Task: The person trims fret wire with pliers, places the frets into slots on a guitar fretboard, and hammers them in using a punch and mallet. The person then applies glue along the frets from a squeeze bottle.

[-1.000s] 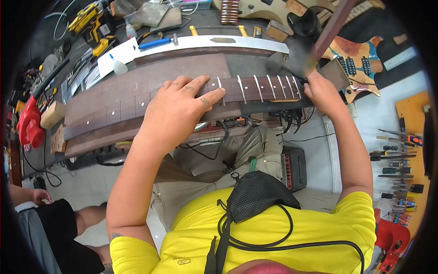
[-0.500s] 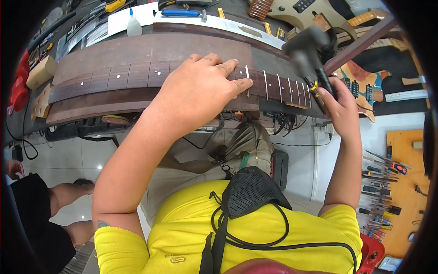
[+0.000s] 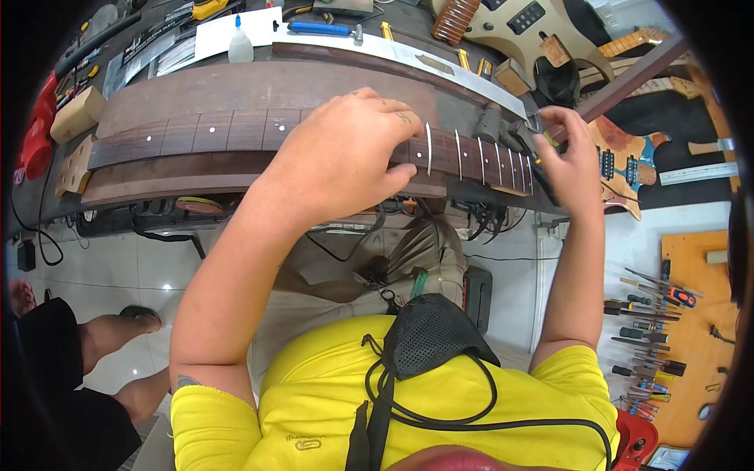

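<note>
A guitar neck [image 3: 212,132] with a dark fretboard and pale dot inlays lies along the bench. Bright fret wires cross its right part, and one fret wire [image 3: 429,149] stands just right of my left hand. My left hand [image 3: 349,149] rests over the middle of the fretboard, thumb apart from the bent fingers; what lies beneath the palm is hidden. A black hammer [image 3: 491,122] lies on the bench beyond the neck's right end. My right hand [image 3: 572,161] is beside its handle, fingers curved and apart, with nothing visibly held.
Behind the neck are a glue bottle [image 3: 240,45], a blue-handled hammer [image 3: 320,29] and a long white strip [image 3: 440,67]. Guitar bodies [image 3: 620,161] lie at right. A tool board [image 3: 695,314] stands lower right. Another person's legs [image 3: 110,345] show at left.
The black hammer, held raised in my right hand before, now lies on the bench, and that hand has loosened. My left fingers have drawn back left from the fret wire.
</note>
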